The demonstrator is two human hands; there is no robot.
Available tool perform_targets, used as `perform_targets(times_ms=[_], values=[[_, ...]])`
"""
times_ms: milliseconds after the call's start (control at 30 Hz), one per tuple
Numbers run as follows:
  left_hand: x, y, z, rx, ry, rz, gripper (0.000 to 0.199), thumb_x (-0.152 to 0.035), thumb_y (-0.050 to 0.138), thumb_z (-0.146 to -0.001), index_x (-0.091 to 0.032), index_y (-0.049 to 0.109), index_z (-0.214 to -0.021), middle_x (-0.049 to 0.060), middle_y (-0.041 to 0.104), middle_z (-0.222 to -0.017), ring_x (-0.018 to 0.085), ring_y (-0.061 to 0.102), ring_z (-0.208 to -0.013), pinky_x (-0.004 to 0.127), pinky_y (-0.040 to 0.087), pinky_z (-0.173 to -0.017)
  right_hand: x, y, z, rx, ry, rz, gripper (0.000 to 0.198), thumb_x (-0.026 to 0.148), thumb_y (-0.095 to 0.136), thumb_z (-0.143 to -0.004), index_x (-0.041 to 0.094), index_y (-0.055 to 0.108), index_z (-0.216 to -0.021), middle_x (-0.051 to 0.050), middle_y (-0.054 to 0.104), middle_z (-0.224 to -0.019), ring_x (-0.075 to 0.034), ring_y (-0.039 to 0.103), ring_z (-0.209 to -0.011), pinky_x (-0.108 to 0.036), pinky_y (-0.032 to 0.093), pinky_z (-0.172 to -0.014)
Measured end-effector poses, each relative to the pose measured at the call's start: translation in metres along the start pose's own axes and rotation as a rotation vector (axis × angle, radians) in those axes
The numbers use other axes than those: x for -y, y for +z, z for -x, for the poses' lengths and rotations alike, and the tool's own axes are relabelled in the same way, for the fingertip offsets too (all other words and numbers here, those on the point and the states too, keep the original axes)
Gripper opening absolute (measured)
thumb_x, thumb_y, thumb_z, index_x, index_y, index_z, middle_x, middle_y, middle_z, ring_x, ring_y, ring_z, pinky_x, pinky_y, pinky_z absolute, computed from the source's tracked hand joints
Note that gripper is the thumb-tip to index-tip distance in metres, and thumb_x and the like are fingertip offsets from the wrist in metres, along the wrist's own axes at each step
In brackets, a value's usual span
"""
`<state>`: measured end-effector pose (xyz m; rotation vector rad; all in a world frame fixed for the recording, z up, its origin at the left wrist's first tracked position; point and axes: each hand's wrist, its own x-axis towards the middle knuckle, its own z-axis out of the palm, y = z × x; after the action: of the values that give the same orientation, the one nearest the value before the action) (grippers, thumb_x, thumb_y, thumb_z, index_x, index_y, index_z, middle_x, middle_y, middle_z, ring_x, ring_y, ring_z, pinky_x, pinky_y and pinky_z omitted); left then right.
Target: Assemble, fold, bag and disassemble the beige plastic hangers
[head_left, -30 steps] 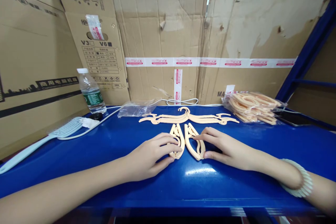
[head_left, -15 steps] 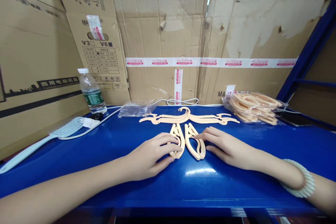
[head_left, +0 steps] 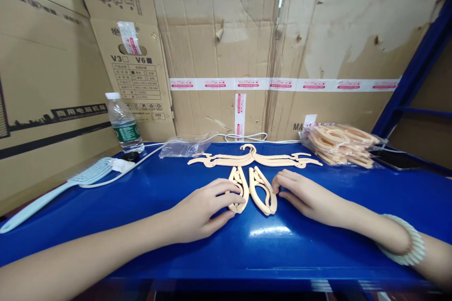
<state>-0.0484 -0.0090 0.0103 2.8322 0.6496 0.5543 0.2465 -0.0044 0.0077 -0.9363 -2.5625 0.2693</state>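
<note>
Two folded cream plastic hangers lie side by side on the blue tabletop [head_left: 219, 254]. Over the left folded hanger [head_left: 243, 204] rests my left hand [head_left: 206, 209], its fingers stretched and apart, covering part of it. My right hand [head_left: 300, 193] is at the outer edge of the right folded hanger [head_left: 259, 202], fingers bent and a gap showing between them and the thumb. It does not grip the hanger; whether the fingertips touch it I cannot tell. Just beyond, unfolded hangers [head_left: 231, 160] lie spread, their hooks together pointing away from me.
At the back right sits a plastic-wrapped stack of folded hangers [head_left: 339, 143] beside a dark phone [head_left: 397, 160]. On the left are a water bottle [head_left: 125, 127], a pale hairbrush [head_left: 70, 183] and a white cable [head_left: 148, 153]. A clear bag [head_left: 183, 146] lies before the cardboard [head_left: 219, 47].
My right hand's fingers have drawn back from above the right folded hanger to its right edge and curled. My left hand has stayed in place.
</note>
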Motion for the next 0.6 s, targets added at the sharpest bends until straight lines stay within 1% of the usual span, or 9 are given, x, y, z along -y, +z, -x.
perform_targets(times_ms=[100,167,300,433,600], values=[[0.0,0.0,0.0,0.0,-0.001,0.005,0.029,-0.017,0.047,-0.094,-0.022,0.059,-0.119,0.009,0.057,-0.127,0.023,0.048,-0.123,0.038,0.043,-0.103,-0.003,0.001,0.0,-0.013,-0.01,0.024,0.027,-0.002,0.035,-0.089,0.018,0.052,-0.093,-0.006,0.057,-0.091,-0.021,0.051,-0.086,-0.035,0.042,-0.077],[0.0,0.0,-0.001,0.006,-0.008,0.007,0.028,-0.017,0.047,-0.094,-0.022,0.059,-0.119,0.009,0.057,-0.127,0.023,0.048,-0.123,0.038,0.043,-0.104,-0.004,0.001,0.001,-0.021,-0.008,0.028,0.028,-0.003,0.035,-0.087,0.018,0.052,-0.091,-0.005,0.056,-0.089,-0.02,0.051,-0.084,-0.034,0.042,-0.076],[0.0,0.0,0.0,0.017,-0.012,0.009,0.028,-0.017,0.047,-0.094,-0.022,0.06,-0.118,0.008,0.057,-0.127,0.021,0.047,-0.123,0.036,0.041,-0.105,-0.005,0.002,0.002,-0.038,0.005,0.018,0.027,-0.003,0.035,-0.087,0.018,0.052,-0.089,-0.005,0.055,-0.086,-0.019,0.051,-0.081,-0.032,0.042,-0.075],[0.0,0.0,0.0,0.02,-0.015,0.007,0.029,-0.017,0.047,-0.094,-0.022,0.059,-0.12,0.008,0.057,-0.128,0.021,0.046,-0.124,0.035,0.041,-0.105,-0.008,0.003,0.003,-0.052,-0.015,0.01,0.028,-0.004,0.035,-0.086,0.018,0.052,-0.089,-0.004,0.055,-0.087,-0.019,0.051,-0.082,-0.031,0.042,-0.076],[0.001,0.0,0.0,0.018,-0.008,0.01,0.028,-0.018,0.046,-0.094,-0.022,0.059,-0.12,0.008,0.057,-0.127,0.02,0.047,-0.123,0.034,0.041,-0.105,-0.018,0.003,0.003,-0.076,-0.024,0.006,0.029,-0.004,0.034,-0.084,0.018,0.052,-0.09,-0.004,0.056,-0.087,-0.018,0.052,-0.081,-0.031,0.042,-0.075]])
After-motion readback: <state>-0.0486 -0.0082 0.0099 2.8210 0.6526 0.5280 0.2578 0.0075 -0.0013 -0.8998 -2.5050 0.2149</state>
